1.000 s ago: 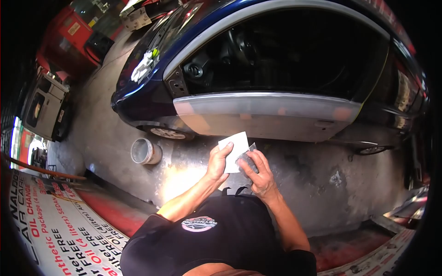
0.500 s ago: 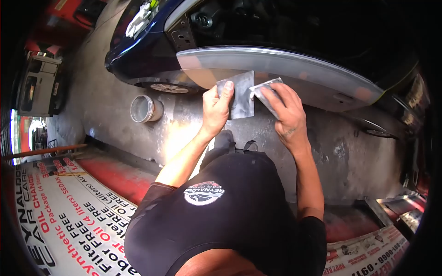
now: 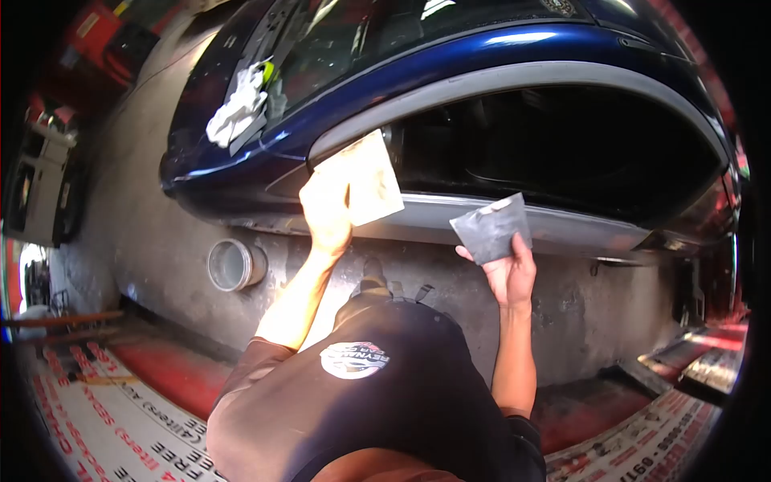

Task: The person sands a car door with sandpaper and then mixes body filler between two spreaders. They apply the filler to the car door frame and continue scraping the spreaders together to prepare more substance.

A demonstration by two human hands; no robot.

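Note:
My left hand (image 3: 325, 213) is closed on a flat square mixing plate (image 3: 376, 181), lit so brightly that its surface is washed out. Its far corner is raised in front of the car's window frame. In my right hand (image 3: 511, 281) is a thin grey putty spreader (image 3: 491, 229), gripped at its near edge, with a whitish dab along the far edge. The two plates are apart. Beyond them runs the grey, primer-coloured door (image 3: 434, 210) of a dark blue car (image 3: 514, 38), its window opening dark.
On the concrete floor to the left stands a bucket (image 3: 234, 265). A crumpled white cloth (image 3: 239, 111) lies near the car's windshield. Printed banners (image 3: 128, 418) lie behind me on both sides. A parked vehicle (image 3: 40, 181) is at the far left.
My hands have moved apart, the left one up and leftward, the right one downward. The spreader has left the plate's edge and now faces up. The view has tilted toward the car's roof.

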